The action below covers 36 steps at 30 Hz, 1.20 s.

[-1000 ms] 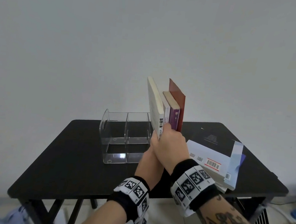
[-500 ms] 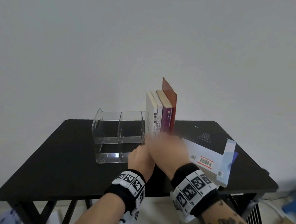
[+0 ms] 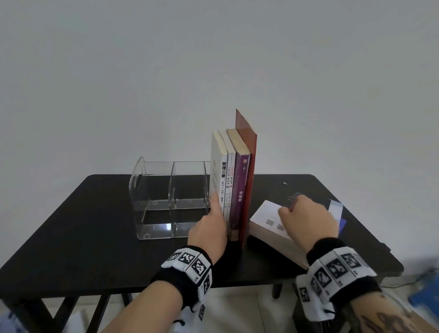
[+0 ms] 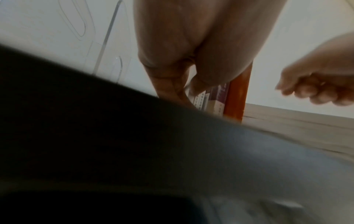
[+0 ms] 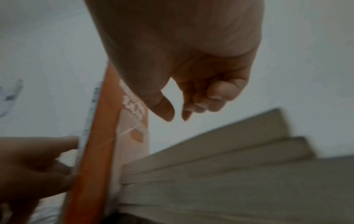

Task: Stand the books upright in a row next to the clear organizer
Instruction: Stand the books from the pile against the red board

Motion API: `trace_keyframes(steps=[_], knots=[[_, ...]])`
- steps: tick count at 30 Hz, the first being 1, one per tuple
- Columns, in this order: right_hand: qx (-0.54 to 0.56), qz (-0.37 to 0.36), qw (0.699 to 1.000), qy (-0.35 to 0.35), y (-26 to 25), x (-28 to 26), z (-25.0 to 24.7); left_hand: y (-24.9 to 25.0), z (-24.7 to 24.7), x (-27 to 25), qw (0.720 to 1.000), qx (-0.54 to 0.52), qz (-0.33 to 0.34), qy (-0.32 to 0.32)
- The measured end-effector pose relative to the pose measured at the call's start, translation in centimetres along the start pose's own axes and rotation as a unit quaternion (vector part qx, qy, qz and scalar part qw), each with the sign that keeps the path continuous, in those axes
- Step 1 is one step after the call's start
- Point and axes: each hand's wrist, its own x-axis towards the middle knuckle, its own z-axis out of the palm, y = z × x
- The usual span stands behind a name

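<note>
Several books (image 3: 234, 184) stand upright in a row just right of the clear organizer (image 3: 167, 196) on the black table (image 3: 99, 235); a white book (image 3: 216, 171) is nearest the organizer and a tall red book (image 3: 249, 182) is at the right end. My left hand (image 3: 208, 227) rests with straight fingers against the white book's spine. My right hand (image 3: 307, 217) hovers over the flat stack of books (image 3: 264, 216), fingers loosely curled and holding nothing. The right wrist view shows that hand (image 5: 191, 91) above the stack (image 5: 229, 159), beside the red book (image 5: 95, 151).
A wall stands close behind the table. The flat stack fills the table's right side, with a blue-and-white cover (image 3: 336, 209) sticking out at its far edge. A blue object (image 3: 437, 292) lies on the floor at the right. Bare tabletop lies left of and in front of the organizer.
The leaning white book now stands upright against the row. My right hand has let go of the upright books and moved right over the flat stack. My left hand stays at the spines.
</note>
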Motion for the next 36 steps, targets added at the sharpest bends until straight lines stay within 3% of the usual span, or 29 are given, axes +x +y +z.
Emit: trace_keyframes(steps=[5, 10, 16, 22, 26, 29, 31, 33, 36], knots=[[-0.007, 0.113, 0.990, -0.078, 3.6, 2.1, 0.6, 0.0, -0.1, -0.3, 0.999, 0.047, 0.003, -0.011], [-0.052, 0.070, 0.991, -0.103, 3.9, 2.6, 0.0, -0.1, 0.2, -0.2, 0.997, 0.082, -0.002, -0.009], [0.038, 0.118, 0.983, -0.135, 4.6, 3.8, -0.4, -0.5, 0.4, -0.3, 0.996, 0.083, 0.000, -0.021], [0.172, 0.118, 0.976, -0.057, 4.3, 3.9, -1.4, -0.3, 0.1, -0.4, 0.996, 0.077, -0.005, -0.034], [0.262, 0.084, 0.959, 0.061, 2.6, 3.3, -3.6, -0.1, 0.2, -0.3, 0.995, 0.085, -0.026, -0.033], [0.338, 0.018, 0.921, 0.192, -0.1, 1.3, -5.8, -0.1, 0.3, -0.3, 0.995, 0.091, -0.023, -0.032], [0.433, -0.034, 0.865, 0.250, -2.1, -0.1, -7.6, -0.2, 0.3, -0.3, 0.996, 0.086, -0.020, -0.031], [0.537, -0.081, 0.809, 0.225, -4.0, -1.3, -9.2, -0.2, 0.2, -0.4, 0.996, 0.076, -0.018, -0.035], [0.579, -0.148, 0.783, 0.175, -6.3, -2.8, -10.6, -0.3, 0.2, -0.4, 0.997, 0.066, -0.013, -0.035]])
